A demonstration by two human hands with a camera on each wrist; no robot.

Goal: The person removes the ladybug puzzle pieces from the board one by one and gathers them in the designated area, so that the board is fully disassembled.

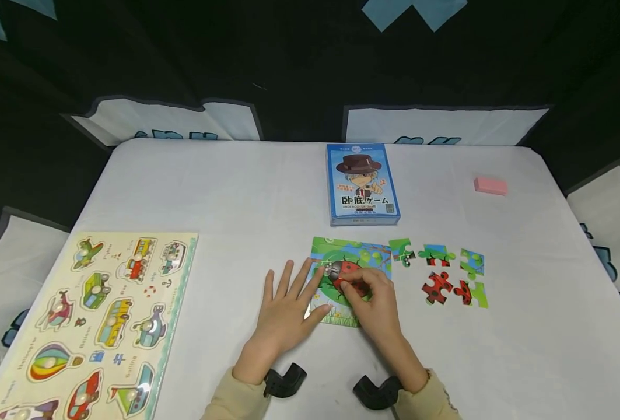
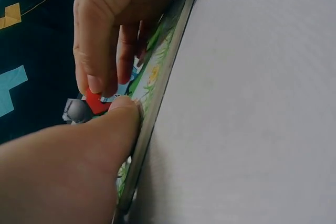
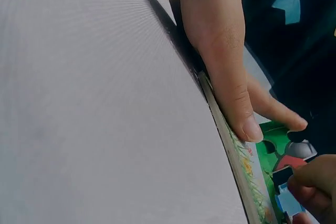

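A puzzle board (image 1: 320, 248) with a green scene and a ladybug lies flat in the middle of the table. My left hand (image 1: 287, 318) has its fingers spread straight, with fingertips and thumb on the board's left side. Over the ladybug, my right hand (image 1: 375, 297) pinches a red and grey puzzle piece (image 2: 97, 102) between thumb and fingers; the fingers partly hide it. Just right of the board lie loose puzzle pieces, among them a red spotted one (image 1: 437, 287) and a green corner one (image 1: 402, 251).
Behind the board is a blue card game box (image 1: 362, 186). A pink block (image 1: 490, 186) sits at the back right. A large picture board (image 1: 191, 245) of vehicles covers the table's left side. Dark cloth hangs beyond the white table (image 1: 236, 192).
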